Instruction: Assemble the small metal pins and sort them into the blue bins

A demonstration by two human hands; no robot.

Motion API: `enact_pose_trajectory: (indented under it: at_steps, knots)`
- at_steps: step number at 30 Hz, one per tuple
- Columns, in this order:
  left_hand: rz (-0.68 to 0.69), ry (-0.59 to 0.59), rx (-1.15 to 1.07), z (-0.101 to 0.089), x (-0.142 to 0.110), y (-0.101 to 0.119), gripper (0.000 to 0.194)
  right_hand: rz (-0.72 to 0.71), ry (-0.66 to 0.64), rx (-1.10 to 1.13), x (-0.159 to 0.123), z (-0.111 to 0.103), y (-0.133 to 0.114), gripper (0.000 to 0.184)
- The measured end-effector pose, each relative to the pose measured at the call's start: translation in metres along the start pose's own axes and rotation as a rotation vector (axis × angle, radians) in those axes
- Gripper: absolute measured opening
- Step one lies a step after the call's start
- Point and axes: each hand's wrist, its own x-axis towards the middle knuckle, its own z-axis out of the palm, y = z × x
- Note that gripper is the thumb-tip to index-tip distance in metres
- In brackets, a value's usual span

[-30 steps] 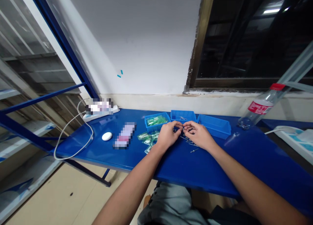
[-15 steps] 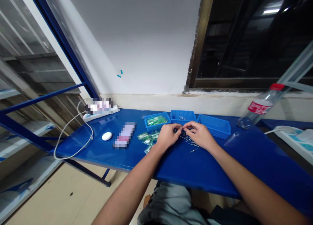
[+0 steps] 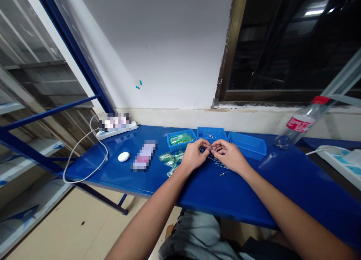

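Observation:
My left hand (image 3: pixel 194 154) and my right hand (image 3: pixel 228 154) meet fingertip to fingertip above the blue table (image 3: pixel 214 196). Both are closed in a pinch around something small and dark, too tiny to name. Below the right hand lie several thin metal pins with thicker ends, like rivets (image 3: pixel 223 173), partly hidden by its fingers. Left of my left hand, small green-and-clear packets (image 3: pixel 169 159) lie loose on the table. Behind the hands stand a blue bin with green packets (image 3: pixel 180 138), a blue bin with a few metal pins (image 3: pixel 211 133), and a third blue bin (image 3: pixel 248 145).
A clear bottle with a red cap (image 3: pixel 303 120) stands at the back right. To the left lie a white oval object (image 3: pixel 123 157), a blurred-out phone-like slab (image 3: pixel 144 155) and a power strip (image 3: pixel 117 132) with a looping white cable (image 3: pixel 84 179). Another white strip (image 3: pixel 338 162) lies far right.
Both hands stay together in the same spot; only the fingers shift slightly around the small thing. Nothing else on the table has visibly moved.

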Motion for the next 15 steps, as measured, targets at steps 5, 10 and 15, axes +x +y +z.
enact_pose_trajectory:
  at_steps: [5,10,15]
  knots:
    - [-0.026,0.006,0.034,-0.002,0.000,0.002,0.008,-0.101,0.025,-0.157,-0.001,-0.003,-0.010,0.017]
    - [-0.040,-0.067,0.102,-0.004,-0.001,0.004,0.031,-0.148,0.065,-0.219,-0.002,-0.007,-0.019,0.015]
    - [-0.045,-0.060,0.112,-0.003,0.000,-0.001,0.020,-0.116,0.033,-0.162,-0.002,-0.007,-0.017,0.014]
